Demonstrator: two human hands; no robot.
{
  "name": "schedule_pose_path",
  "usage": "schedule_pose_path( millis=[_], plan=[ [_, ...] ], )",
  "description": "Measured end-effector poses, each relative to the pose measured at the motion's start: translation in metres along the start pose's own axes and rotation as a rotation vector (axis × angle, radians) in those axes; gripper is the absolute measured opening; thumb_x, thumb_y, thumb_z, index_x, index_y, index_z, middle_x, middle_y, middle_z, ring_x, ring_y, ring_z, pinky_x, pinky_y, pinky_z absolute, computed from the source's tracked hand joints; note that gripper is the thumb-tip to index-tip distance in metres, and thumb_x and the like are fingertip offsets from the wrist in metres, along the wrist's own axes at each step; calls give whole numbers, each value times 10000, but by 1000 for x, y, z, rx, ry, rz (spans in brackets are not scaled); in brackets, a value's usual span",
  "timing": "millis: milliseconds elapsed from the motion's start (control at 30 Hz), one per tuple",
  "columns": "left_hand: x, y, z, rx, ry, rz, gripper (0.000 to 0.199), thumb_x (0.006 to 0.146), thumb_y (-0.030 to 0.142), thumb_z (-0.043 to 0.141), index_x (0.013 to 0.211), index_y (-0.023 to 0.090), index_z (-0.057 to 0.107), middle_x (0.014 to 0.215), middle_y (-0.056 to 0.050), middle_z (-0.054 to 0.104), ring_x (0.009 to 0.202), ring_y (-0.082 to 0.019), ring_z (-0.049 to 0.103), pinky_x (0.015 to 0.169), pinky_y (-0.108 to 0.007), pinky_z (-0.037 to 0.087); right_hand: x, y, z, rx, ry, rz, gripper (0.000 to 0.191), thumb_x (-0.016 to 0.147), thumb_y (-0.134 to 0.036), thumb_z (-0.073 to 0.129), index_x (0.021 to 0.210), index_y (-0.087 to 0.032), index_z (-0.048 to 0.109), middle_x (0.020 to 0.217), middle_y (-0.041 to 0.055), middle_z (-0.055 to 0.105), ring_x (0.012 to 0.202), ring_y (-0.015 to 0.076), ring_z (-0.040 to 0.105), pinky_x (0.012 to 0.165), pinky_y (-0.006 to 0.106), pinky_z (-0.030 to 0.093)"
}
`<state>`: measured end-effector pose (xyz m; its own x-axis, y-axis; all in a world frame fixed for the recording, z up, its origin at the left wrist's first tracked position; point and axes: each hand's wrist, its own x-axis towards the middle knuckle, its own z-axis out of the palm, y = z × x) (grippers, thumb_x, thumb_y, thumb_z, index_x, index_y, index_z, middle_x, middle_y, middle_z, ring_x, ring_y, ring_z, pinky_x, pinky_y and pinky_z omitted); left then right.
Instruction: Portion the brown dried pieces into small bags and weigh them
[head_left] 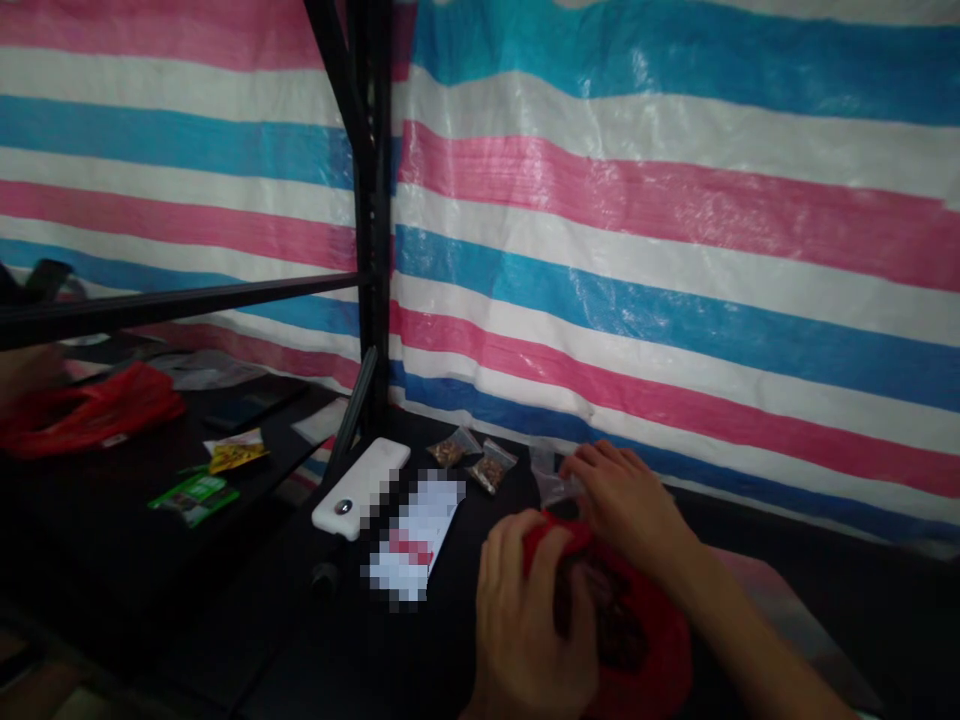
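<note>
A red plastic bag (664,650) lies open in front of me, with dark small pieces (619,625) inside; what they are is too dim to tell. My left hand (529,620) is closed on the bag's left rim, its fingers curled over the edge. Beyond the bag, my right hand (634,505) pinches the edge of a clear plastic bag (551,475) against the back of the table. Its thumb is mostly hidden. Two small clear zip bags filled with brown bits, one on the left (452,448) and one on the right (492,466), lie left of that clear bag.
A white device with a round lens-like button (367,485) and a blurred-out phone-like object (420,535) lie left. A black metal post (371,220) separates a neighbouring table with a red bag (112,405), a green packet (195,497) and a yellow packet (236,452). Striped sheeting (637,220) hangs behind.
</note>
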<state>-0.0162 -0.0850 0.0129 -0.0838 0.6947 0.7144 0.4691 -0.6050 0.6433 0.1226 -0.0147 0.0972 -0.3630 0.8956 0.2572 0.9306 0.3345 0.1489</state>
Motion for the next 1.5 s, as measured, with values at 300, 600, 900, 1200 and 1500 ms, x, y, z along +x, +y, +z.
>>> schedule_pose_path(
  millis=[300, 600, 900, 1200, 1500],
  plan=[
    [16, 1, -14, -566, -238, -442, 280, 923, 269, 624, 1200, 236, 615, 1175, -67, 669, 1108, -209, 638, 986, -338, 512, -81, -15, 18, 140, 598, -201, 357, 882, -152, 609, 1164, -358, 680, 1196, 59, 659, 1053, 272, 623, 887, 410, 513],
    [24, -1, -20, -471, -125, -91, 154, 907, 181, 668, 1017, 265, 735, 1005, -14, 702, 950, -154, 679, 846, -230, 544, -85, -27, -13, 786, 460, 71, 325, 913, -138, 572, 1193, -302, 573, 1196, 65, 610, 1145, 225, 598, 967, 376, 512],
    [24, -10, -20, -357, 138, -38, 139, 894, 100, 648, 937, 230, 665, 945, -6, 673, 913, -156, 661, 797, -258, 547, -78, -14, -27, 898, 488, 292, 110, 907, -218, 589, 802, -224, 620, 775, 1, 635, 738, 175, 594, 672, 275, 460],
    [4, 8, -17, 203, 24, 342, 577, 884, 198, 616, 1432, 158, 439, 1337, -151, 597, 1254, -296, 545, 1008, -434, 466, -86, -40, -40, 758, 227, 221, 87, 892, -157, 639, 863, -239, 648, 862, 1, 666, 821, 184, 585, 763, 308, 421],
    [11, -2, -28, 135, 75, 194, 179, 905, 154, 531, 1079, 183, 556, 913, -72, 629, 857, -229, 582, 748, -357, 467, -87, -30, -34, 875, 132, 200, 187, 1008, -222, 487, 918, -239, 650, 938, -1, 691, 856, 155, 629, 777, 272, 454]
  ],
)
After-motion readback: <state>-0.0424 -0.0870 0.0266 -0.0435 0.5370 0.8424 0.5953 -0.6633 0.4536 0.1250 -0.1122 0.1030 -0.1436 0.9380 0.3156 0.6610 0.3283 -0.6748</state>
